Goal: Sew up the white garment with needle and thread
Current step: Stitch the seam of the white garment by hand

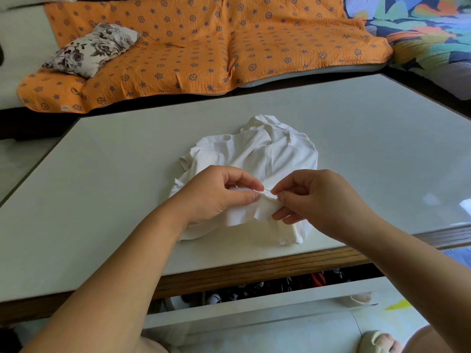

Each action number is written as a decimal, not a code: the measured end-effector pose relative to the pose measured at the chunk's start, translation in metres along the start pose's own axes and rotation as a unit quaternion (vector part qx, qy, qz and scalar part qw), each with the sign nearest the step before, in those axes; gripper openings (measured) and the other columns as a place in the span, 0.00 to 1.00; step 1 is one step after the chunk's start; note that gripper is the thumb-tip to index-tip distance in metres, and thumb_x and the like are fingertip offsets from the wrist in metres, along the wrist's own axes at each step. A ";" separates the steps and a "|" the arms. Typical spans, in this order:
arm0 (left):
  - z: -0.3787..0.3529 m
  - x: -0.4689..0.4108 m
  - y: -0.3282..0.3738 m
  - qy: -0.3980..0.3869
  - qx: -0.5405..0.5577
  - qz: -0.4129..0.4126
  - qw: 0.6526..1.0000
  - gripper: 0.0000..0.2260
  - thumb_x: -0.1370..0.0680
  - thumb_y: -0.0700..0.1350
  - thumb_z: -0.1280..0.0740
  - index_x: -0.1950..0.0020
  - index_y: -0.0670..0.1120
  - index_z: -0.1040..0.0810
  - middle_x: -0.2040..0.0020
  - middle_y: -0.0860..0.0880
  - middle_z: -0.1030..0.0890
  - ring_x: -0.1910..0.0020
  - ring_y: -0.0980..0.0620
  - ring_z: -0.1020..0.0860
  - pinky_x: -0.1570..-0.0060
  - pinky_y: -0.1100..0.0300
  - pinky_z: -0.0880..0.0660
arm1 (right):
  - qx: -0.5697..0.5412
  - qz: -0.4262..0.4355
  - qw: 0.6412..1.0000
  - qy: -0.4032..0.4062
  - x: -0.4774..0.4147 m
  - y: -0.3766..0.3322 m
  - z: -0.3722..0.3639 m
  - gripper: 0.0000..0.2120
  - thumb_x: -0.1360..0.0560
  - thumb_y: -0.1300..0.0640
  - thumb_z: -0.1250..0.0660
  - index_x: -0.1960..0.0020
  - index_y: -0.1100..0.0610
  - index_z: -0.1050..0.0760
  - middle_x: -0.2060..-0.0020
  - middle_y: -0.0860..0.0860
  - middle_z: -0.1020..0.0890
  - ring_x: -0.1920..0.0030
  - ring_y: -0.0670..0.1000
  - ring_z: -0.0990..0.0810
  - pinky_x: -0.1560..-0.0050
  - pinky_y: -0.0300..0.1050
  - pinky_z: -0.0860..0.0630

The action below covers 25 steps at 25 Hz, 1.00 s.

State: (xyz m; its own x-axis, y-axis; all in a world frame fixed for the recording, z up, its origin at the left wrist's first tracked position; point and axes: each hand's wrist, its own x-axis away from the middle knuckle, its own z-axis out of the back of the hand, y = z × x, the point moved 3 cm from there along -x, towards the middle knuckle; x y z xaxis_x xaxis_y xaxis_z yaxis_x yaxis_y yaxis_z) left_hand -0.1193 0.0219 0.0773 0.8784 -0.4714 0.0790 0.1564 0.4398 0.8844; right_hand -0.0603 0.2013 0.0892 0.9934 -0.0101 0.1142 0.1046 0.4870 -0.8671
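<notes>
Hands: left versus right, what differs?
The left hand pinches a fold of the crumpled white fabric garment; the right hand pinches the thin metal needle. The left hand lies over the cloth, the right hand beside it. Both meet at the garment's near edge.

White garment (257,154) on a pale grey table (102,174); far orange blanket (204,47) with blue stars; grey-flowered pillow (91,49).

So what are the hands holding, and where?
The left hand pinches a fold of the garment at its near edge. The right hand pinches the needle by its right end.
</notes>
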 end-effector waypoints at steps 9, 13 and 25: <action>-0.001 0.000 0.001 0.003 -0.019 0.010 1.000 0.04 0.26 0.45 0.26 0.56 0.54 0.14 0.61 0.57 0.16 0.57 0.63 0.21 0.53 0.70 0.28 | 0.003 0.000 1.000 -0.003 0.001 -0.001 0.001 0.08 0.23 0.63 0.35 0.55 0.54 0.20 0.68 0.48 0.14 0.65 0.48 0.14 0.53 0.46 0.17; 0.000 0.000 0.000 0.008 -0.019 0.010 1.000 0.05 0.25 0.44 0.26 0.57 0.55 0.15 0.60 0.55 0.16 0.56 0.58 0.21 0.49 0.65 0.25 | 0.023 -0.001 1.000 -0.015 0.001 -0.001 0.001 0.08 0.24 0.63 0.35 0.56 0.54 0.20 0.68 0.47 0.14 0.66 0.47 0.15 0.54 0.43 0.17; -0.001 0.001 -0.001 0.000 -0.014 0.016 1.000 0.03 0.25 0.45 0.27 0.55 0.52 0.14 0.56 0.49 0.15 0.54 0.52 0.21 0.44 0.59 0.24 | 0.022 0.004 0.999 -0.035 0.001 0.000 -0.001 0.08 0.24 0.63 0.35 0.56 0.54 0.19 0.68 0.47 0.14 0.65 0.46 0.15 0.51 0.46 0.17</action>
State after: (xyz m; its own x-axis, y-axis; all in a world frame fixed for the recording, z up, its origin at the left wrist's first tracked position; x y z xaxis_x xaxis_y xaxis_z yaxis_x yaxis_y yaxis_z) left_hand -0.1187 0.0217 0.0763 0.8833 -0.4563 0.1079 0.1402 0.4766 0.8679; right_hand -0.0590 0.2002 0.0890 0.9883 0.0535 0.1429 0.0940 0.5245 -0.8462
